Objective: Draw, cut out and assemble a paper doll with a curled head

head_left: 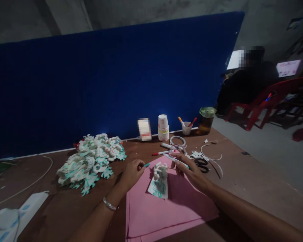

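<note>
Pinched in my left hand [134, 170] is a small teal marker cap [146, 165]. My right hand [188, 169] holds a white marker [175, 160] with a teal end. Between my hands, a white paper piece [158, 190] with teal outlines lies on a stack of pink paper [166, 218]. A bumpy white paper figure [161, 171] stands at the upper part of that piece; its exact make is too small to tell. Neither hand touches the figure as far as I can see.
At left sits a heap of white cut-outs with teal edges [96, 161]. Behind are stacked paper cups [163, 127], a cup of pens [187, 128] and a lidded jar [206, 122]. Black-handled scissors [201, 165] and tape rolls [178, 142] lie right. A person [255, 80] sits beyond the blue board [103, 84].
</note>
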### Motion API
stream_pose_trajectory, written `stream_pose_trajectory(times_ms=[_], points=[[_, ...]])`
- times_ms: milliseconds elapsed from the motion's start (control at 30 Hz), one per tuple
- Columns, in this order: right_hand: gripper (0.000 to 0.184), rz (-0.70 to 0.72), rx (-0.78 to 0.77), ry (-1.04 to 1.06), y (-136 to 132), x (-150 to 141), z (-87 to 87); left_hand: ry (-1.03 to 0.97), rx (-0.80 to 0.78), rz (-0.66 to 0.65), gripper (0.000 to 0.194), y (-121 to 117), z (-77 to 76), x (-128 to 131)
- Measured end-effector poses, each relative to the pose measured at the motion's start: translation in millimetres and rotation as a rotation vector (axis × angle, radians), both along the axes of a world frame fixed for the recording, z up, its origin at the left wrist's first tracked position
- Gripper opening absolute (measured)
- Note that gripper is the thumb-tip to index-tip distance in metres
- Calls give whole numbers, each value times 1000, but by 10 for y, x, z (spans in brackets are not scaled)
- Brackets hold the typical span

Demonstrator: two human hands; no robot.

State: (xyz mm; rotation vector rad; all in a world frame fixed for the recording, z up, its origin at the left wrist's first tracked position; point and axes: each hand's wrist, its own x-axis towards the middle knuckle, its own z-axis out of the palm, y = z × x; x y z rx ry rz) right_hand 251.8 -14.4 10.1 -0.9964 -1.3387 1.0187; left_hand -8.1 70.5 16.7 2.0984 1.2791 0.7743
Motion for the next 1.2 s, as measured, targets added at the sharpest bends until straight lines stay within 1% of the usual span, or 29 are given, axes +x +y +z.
stream_pose_trajectory(times_ms=[33,100,167,233,400,567,667,767,800,867,900,967,1033,1200], points=[[35,-12,-16,28,-7,-24,24,-46,-34,21,6,6,-23,-16],[31,-36,-54,89,-18,-69,82,-142,-121,43,17,5,-63,-31],[29,-34,-77,148,-21,-113,133,-231,-214,36,28,-12,-84,-25],[29,-10,-94,190,-19,-153,157,-316,-285,13,35,-43,-79,-5],[29,55,-143,233,-19,-215,102,-499,-384,-87,31,-134,-20,56],[29,95,-195,214,-36,-216,96,-554,-456,-159,28,-175,-37,81],[28,123,-224,244,-34,-235,113,-557,-451,-183,25,-175,-54,79],[26,159,-288,419,-37,-300,77,-550,-397,-196,19,-175,-31,58],[27,164,-310,469,-42,-329,53,-531,-366,-205,16,-177,-15,47],[29,165,-335,518,-60,-386,3,-444,-219,-237,12,-187,23,23],[31,161,-338,530,-70,-409,-19,-407,-178,-260,12,-196,40,15],[34,160,-338,542,-90,-440,-49,-393,-120,-277,11,-221,69,10],[35,150,-329,536,-103,-452,-64,-390,-122,-263,11,-255,90,28],[32,109,-296,517,-110,-447,-76,-405,-196,-183,13,-313,103,105]])
